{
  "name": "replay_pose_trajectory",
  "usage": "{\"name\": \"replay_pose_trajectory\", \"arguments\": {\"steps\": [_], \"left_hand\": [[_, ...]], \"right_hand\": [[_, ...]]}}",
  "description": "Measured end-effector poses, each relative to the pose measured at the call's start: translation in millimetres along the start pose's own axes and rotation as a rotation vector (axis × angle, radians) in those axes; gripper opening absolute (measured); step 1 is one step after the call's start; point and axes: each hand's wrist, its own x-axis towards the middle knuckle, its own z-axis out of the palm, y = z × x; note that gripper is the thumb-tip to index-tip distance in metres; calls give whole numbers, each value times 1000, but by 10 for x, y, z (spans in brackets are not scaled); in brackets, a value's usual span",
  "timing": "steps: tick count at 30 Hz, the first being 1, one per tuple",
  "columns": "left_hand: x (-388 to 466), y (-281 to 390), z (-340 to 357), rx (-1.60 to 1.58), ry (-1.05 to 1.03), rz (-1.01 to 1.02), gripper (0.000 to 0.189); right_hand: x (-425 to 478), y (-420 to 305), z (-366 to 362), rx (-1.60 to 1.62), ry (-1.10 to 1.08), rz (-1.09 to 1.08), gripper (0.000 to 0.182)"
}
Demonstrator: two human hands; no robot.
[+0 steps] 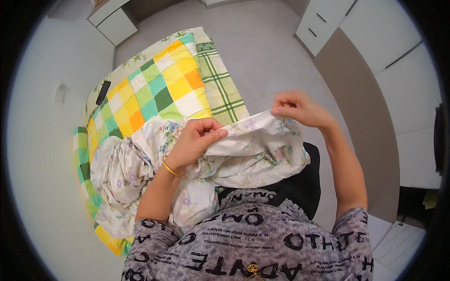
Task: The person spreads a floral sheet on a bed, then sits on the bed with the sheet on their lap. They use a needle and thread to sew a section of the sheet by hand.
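A white floral cloth (260,140), perhaps a bed cover, is stretched along one edge between my two hands. My left hand (198,140), with a gold bangle (171,167) at its wrist, pinches that edge between thumb and fingers. Farther right, my right hand (302,108) pinches the other end of the edge and looks slightly blurred. The cloth hangs down over my lap, and a bunched part (123,168) of the floral fabric lies in folds to the left on the bed.
Under the cloth, a checkered yellow, green and white quilt (151,89) covers the bed. A dark remote-like object (103,92) lies near the wall. Green plaid bedding (225,87) overhangs beside the grey floor (260,52). White cabinets (379,38) line the right side.
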Motion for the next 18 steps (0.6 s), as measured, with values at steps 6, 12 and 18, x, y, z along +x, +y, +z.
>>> {"name": "replay_pose_trajectory", "arguments": {"steps": [6, 12, 18], "left_hand": [[42, 7, 64, -115, -59, -41, 13], [19, -73, 79, -105, 12, -31, 16], [32, -85, 53, -132, 42, -10, 14]], "right_hand": [[-181, 31, 207, -1, 250, -25, 14], [-486, -378, 125, 420, 346, -166, 15], [-1077, -343, -394, 681, 451, -676, 8]]}}
